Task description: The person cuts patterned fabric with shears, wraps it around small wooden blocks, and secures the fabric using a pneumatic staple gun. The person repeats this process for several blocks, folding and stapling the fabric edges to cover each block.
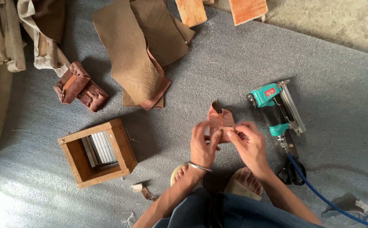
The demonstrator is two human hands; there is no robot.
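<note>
I look down at a grey carpet (pixel 217 71) from the head view. My left hand (pixel 203 145) and my right hand (pixel 249 145) both pinch a small folded piece of brown leather (pixel 220 118) above my sandalled feet (pixel 243 181). The piece sticks up between my fingertips. A metal bangle (pixel 199 167) sits on my left wrist.
A teal pneumatic staple gun (pixel 277 107) with a blue hose (pixel 319 194) lies right of my hands, black scissors (pixel 291 171) below it. A wooden box (pixel 97 152) holding staple strips stands left. Brown leather sheets (pixel 137 50), a small padded piece (pixel 79 86) and wooden boards (pixel 217 10) lie farther back.
</note>
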